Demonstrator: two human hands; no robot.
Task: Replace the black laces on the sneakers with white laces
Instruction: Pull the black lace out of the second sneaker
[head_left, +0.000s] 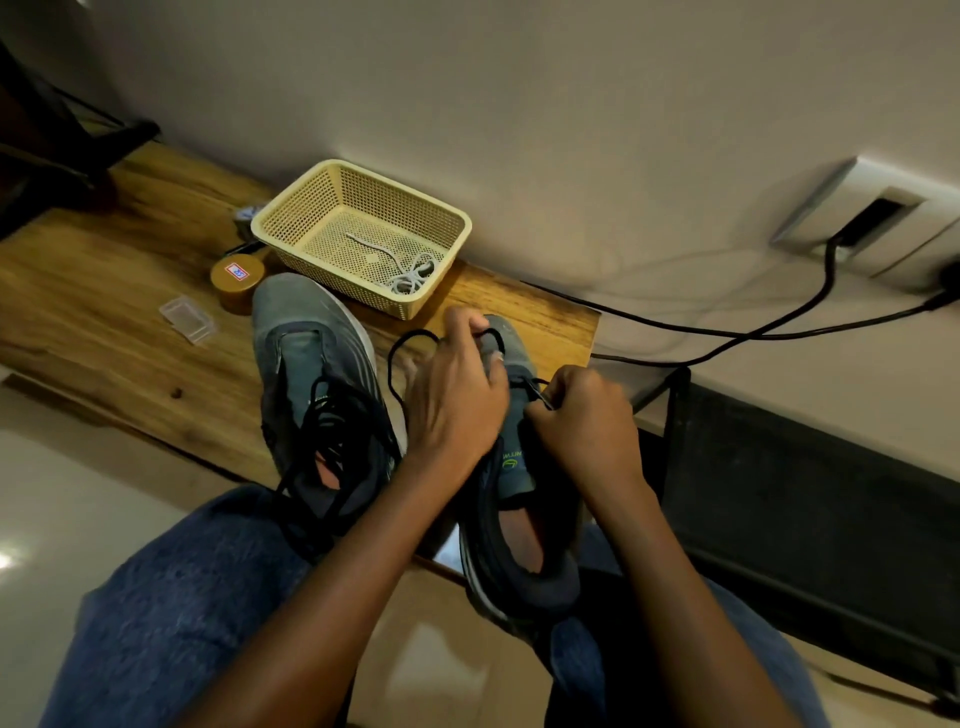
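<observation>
The right hand (582, 415) is pinching the black lace (415, 338) beside the left hand (457, 395), which is gripping the sneaker (514, 467) lying lengthwise away from the person.

My arms are bare from the bottom edge of the view up to the wrists, with no sleeve, watch or band on either. My left hand (457, 400) and my right hand (587, 421) wear no gloves and no rings that I can make out, and one short, plain fingernail shows on the left. On my legs I wear blue jeans (171, 597) of a speckled, slightly faded denim, covering both thighs.
</observation>
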